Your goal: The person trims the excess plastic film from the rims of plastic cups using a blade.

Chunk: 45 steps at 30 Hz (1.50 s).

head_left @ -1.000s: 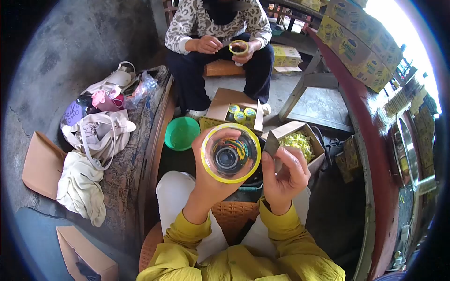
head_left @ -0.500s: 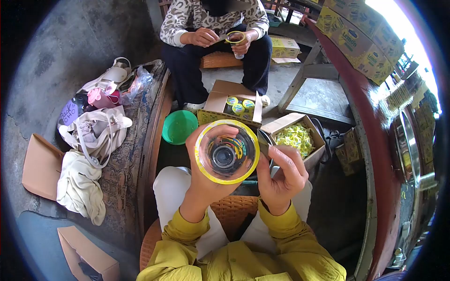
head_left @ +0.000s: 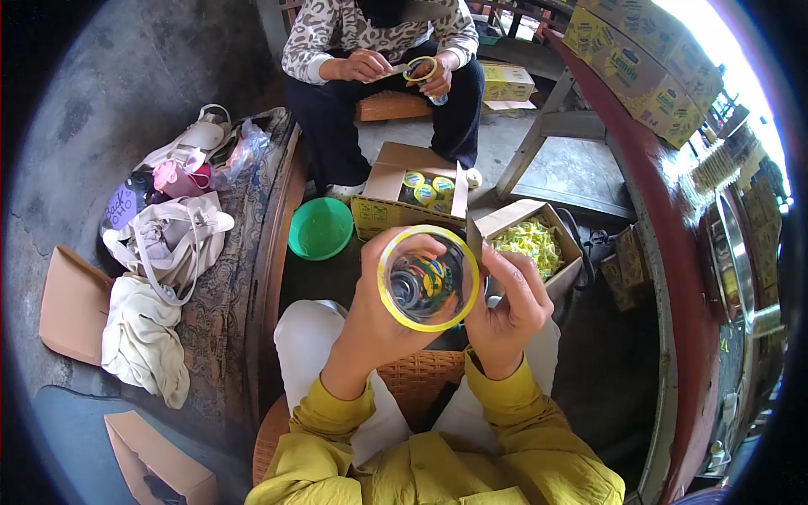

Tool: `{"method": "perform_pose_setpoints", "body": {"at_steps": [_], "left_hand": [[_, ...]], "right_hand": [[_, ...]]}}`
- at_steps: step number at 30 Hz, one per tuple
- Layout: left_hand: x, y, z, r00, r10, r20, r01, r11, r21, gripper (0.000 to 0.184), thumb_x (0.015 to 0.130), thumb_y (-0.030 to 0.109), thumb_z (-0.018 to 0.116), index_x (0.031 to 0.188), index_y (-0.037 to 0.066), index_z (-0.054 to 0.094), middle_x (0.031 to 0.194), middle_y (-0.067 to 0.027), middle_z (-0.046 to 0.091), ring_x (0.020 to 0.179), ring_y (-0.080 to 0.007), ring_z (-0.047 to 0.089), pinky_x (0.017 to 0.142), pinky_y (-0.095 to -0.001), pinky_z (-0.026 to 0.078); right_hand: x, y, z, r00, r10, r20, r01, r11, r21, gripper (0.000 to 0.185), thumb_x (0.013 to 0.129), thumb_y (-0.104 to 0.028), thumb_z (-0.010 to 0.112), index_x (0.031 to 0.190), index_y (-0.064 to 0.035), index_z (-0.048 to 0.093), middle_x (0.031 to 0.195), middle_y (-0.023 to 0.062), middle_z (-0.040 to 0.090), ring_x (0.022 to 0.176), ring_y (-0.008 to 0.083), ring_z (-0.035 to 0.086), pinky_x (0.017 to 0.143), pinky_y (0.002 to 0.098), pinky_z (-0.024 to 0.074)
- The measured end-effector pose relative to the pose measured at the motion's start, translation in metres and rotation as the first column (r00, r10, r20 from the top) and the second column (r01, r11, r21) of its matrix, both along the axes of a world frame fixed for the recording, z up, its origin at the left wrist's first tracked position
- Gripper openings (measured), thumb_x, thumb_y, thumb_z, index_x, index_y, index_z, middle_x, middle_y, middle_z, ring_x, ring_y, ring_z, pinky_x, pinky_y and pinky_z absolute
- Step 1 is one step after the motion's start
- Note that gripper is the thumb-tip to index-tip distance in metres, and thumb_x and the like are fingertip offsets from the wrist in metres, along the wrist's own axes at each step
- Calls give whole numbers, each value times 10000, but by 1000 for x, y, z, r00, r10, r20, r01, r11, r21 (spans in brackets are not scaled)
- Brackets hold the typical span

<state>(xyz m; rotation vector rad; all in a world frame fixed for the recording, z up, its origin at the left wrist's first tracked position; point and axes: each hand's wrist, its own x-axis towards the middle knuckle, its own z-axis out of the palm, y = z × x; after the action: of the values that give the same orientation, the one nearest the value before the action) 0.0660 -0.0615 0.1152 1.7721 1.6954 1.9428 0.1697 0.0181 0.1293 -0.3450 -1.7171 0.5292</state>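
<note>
- A clear cup (head_left: pixel 433 278) with a yellow rim is sitting up in the air between the two hands, above the person's lap.
- It is leaning, so its wide mouth is facing the camera and its round bottom is showing toward the left.
- The left hand (head_left: pixel 370 316) is curling around the left side of the cup and holding it tight.
- The right hand (head_left: pixel 509 303) is pinching a thin flat blade (head_left: pixel 474 239) between thumb and finger, with the other fingers bending in.
- The blade is standing on its end right by the cup's right rim; I cannot tell if it is touching.
- Past the cup, an open box (head_left: pixel 380 216) is sitting on the floor, with cups with yellow tops (head_left: pixel 429 190) standing near its right edge.
- To its right, another box (head_left: pixel 509 215) is holding a pile of small yellow packets (head_left: pixel 532 246).
- A green bowl (head_left: pixel 321 229) is resting near the right edge of the left surface (head_left: pixel 220 349), where a pale bag (head_left: pixel 172 240) is lying.
- Across from them, another person (head_left: pixel 379 42) is holding a cup with a yellow rim too.
</note>
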Motion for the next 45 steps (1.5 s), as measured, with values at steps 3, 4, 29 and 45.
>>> {"method": "perform_pose_setpoints", "body": {"at_steps": [3, 4, 29, 45], "left_hand": [[2, 1, 5, 1000, 0, -24, -1, 999, -42, 693, 589, 60, 751, 1146, 19, 341, 1071, -106, 445, 944, -190, 516, 818, -296, 421], [0, 2, 5, 999, 10, -44, -12, 998, -57, 685, 588, 58, 750, 1141, 21, 348, 1072, -103, 442, 942, -186, 516, 810, -291, 422], [-9, 1, 6, 1000, 20, 7, -19, 998, -65, 618, 593, 49, 738, 1108, 21, 396, 1062, -109, 449, 911, -191, 524, 791, -294, 435], [-12, 0, 3, 989, -145, 33, 148, 977, -152, 640, 614, 90, 738, 1132, 14, 370, 1076, -103, 454, 962, -191, 506, 804, -295, 419]], "right_hand": [[0, 7, -6, 999, 20, -30, -21, 998, -64, 261, 638, 74, 636, 890, 4, 634, 719, 106, 591, 607, 174, 575, 556, 242, 456], [0, 9, -8, 999, 26, -43, -30, 995, -96, 257, 641, 69, 639, 889, 3, 634, 719, 105, 591, 608, 172, 576, 558, 242, 456], [-3, 2, -3, 999, -33, 6, 33, 996, 84, 257, 613, 102, 641, 857, 18, 630, 706, 103, 593, 586, 181, 565, 526, 244, 450], [-4, 7, -7, 999, -39, 8, 38, 994, 104, 284, 603, 104, 642, 871, 12, 637, 696, 106, 585, 588, 186, 567, 530, 252, 453]]}}
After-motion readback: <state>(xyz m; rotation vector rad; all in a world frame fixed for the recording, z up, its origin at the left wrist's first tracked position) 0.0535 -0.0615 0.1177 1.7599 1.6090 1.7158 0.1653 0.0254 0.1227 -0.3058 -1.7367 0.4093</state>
